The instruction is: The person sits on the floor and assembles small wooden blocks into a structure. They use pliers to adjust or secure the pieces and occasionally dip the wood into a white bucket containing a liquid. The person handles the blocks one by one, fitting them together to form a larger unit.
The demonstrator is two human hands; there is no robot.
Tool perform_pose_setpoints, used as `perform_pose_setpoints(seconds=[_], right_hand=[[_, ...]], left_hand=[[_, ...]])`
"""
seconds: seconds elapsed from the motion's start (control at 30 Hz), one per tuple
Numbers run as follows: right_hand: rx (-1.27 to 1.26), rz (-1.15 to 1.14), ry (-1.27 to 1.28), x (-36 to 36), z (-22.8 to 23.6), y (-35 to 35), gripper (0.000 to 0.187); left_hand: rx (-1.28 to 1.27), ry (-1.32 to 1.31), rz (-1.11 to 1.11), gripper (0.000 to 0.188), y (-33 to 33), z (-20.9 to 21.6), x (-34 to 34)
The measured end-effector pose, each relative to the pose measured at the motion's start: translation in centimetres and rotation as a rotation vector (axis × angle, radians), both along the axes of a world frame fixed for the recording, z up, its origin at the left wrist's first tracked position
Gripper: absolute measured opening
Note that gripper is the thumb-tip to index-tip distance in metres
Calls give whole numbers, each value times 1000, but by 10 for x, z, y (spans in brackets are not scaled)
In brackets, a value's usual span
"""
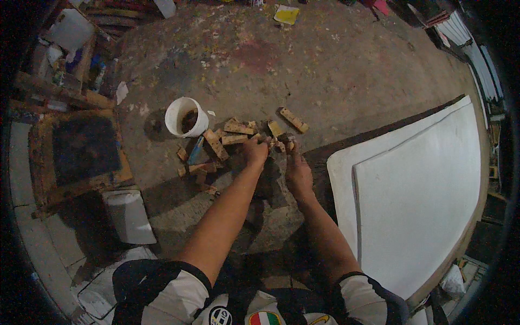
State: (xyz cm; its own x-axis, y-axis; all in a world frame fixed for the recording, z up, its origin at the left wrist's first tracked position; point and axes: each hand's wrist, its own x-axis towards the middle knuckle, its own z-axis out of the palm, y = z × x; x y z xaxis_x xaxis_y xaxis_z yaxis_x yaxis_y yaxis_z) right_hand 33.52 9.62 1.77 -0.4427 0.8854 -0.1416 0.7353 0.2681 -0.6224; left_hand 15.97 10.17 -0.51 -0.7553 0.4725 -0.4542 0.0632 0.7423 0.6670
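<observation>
Both my hands meet over a worn, paint-flecked work surface (325, 65). My left hand (257, 150) is closed, its fingertips pinched at the near side of a small wooden piece (280, 146). From the other side my right hand (299, 172) closes on the same piece; its fingers partly hide it, and the finer detail is dark and blurred. Just beyond them is a short wooden block (275, 128). Beside my left hand lies a loose heap of wooden blocks (216, 145), some with dark holes. A blue-handled tool (195, 150), its kind unclear, rests among them.
A white bucket (201, 115) with brown contents stands behind the heap. One separate block (293, 119) lies farther out. Large white sheets (417, 195) cover the right side. At left are a dark framed panel (86, 149) and a cluttered shelf (70, 70). Yellow packaging (286, 15) lies far off.
</observation>
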Motion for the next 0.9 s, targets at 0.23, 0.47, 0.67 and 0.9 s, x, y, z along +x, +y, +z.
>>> perform_pose_setpoints(seconds=[0.23, 0.47, 0.67, 0.9], right_hand=[[-37, -108, 126, 3, 39, -17, 55], [-117, -100, -98, -8, 58, -14, 54], [-52, -72, 75, -12, 36, -17, 53], [-163, -223, 292, -16, 57, -17, 50]], left_hand=[[12, -203, 51, 21, 6, 35, 3], [39, 1, -16, 21, 0, -10, 2], [-156, 115, -166, 14, 1, -28, -18], [68, -63, 3, 13, 4, 11, 4]])
